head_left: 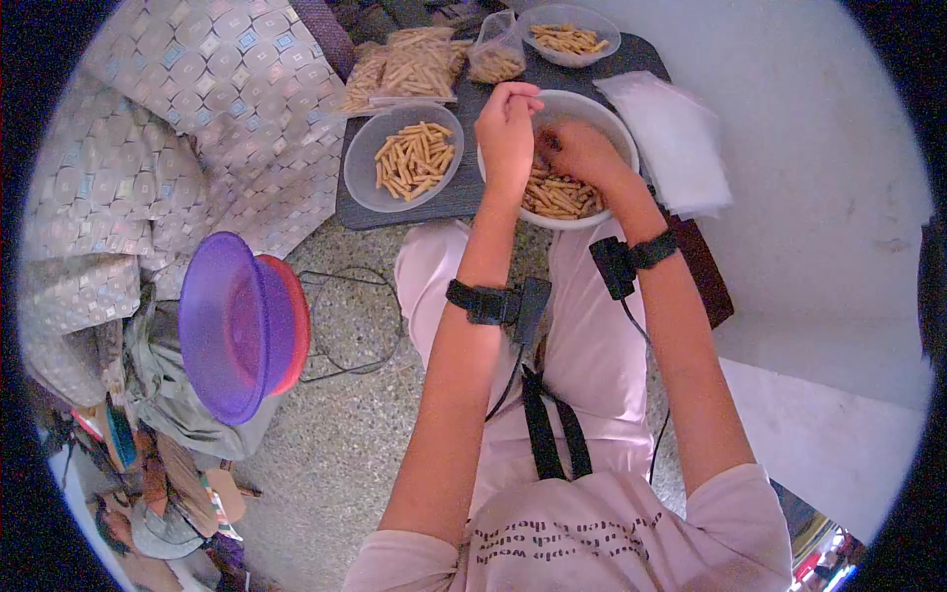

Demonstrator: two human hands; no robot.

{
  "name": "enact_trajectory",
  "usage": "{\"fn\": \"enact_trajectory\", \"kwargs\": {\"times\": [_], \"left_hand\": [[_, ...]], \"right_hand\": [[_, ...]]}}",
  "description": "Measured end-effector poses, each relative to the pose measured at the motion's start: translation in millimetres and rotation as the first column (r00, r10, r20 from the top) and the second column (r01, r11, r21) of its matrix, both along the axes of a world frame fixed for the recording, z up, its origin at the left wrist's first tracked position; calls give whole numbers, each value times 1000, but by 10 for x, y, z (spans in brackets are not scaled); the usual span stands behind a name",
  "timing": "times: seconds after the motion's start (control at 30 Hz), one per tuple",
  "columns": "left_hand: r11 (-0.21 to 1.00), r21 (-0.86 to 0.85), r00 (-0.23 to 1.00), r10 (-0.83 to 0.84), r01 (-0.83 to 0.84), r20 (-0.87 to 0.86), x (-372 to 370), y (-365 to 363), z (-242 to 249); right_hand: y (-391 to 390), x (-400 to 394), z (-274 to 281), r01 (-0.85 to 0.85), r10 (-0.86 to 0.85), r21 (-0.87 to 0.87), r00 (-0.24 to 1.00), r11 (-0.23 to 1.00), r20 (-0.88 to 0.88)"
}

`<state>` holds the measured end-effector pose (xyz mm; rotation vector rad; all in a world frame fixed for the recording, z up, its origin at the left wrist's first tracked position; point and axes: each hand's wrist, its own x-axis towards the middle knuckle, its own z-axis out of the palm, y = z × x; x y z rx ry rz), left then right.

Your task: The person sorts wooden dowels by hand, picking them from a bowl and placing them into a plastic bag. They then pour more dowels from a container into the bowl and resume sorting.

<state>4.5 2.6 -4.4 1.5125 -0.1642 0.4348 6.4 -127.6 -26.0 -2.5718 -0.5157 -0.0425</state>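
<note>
Fingers (552,148) of both hands dig among snack sticks (557,195) — white bowl (612,123).

A purple bowl (229,326) nests over a red bowl (289,321) at the left, above a speckled floor (335,444). A patterned cloth (187,128) covers the far left. Near it lies a thin wire loop (350,321). A stack of clear bags (671,138) sits at the far right.

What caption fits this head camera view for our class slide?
Both hands, left hand and right hand, reach into a white bowl of snack sticks.
</note>
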Motion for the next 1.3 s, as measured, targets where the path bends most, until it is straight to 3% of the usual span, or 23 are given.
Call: {"fn": "enact_trajectory", "kwargs": {"times": [0.07, 0.17, 0.27, 0.37, 0.43, 0.47, 0.57, 0.67, 0.77, 1.07, 1.17, 1.27, 1.3], "left_hand": [[997, 62, 999, -46, 47, -10, 11, -27, -38], [995, 48, 995, -87, 89, -46, 58, -27, -112], [982, 139, 988, -140, 131, 61, 70, -14, -110], [991, -137, 998, -9, -1, -67, -41, -73, 58], [994, -108, 998, -30, 24, -58, 21, -65, -39], [995, -94, 998, -40, 35, -53, 52, -60, -86], [979, 61, 980, -191, 194, -50, 19, -57, -57], [972, 200, 992, -125, 127, -22, 24, -29, -59], [979, 139, 988, -154, 151, 11, 38, -28, -61], [995, 80, 996, -65, 60, 61, -27, -10, 96], [998, -30, 998, -58, 58, 8, -25, -5, 145], [987, -11, 987, -159, 159, 4, -83, -11, 194], [988, -22, 988, -154, 154, 4, -91, -19, 194]], "right_hand": [[-98, 129, -215, -30, -1, 253, 993, 967, 120], [-184, 77, 84, 42, -36, 418, 999, 907, -23], [-191, 88, 102, 85, -41, 639, 996, 764, -83], [-196, 94, 145, 165, -93, 753, 986, 637, -138], [-187, 46, 187, 210, -87, 842, 977, 497, -192], [-177, 27, 211, 231, -80, 877, 973, 422, -218], [-229, 59, 184, 229, -97, 898, 973, 375, -208], [-225, 60, 191, 220, -51, 918, 975, 330, -216], [-223, 37, 245, 259, -46, 920, 965, 295, -257], [-194, -5, 316, 259, 6, 933, 963, 248, -269], [-220, 70, 243, 212, 33, 897, 969, 389, -243], [-246, 122, 212, 183, 33, 790, 968, 585, -249], [-258, 154, 165, 159, 63, 789, 968, 593, -242]]}}
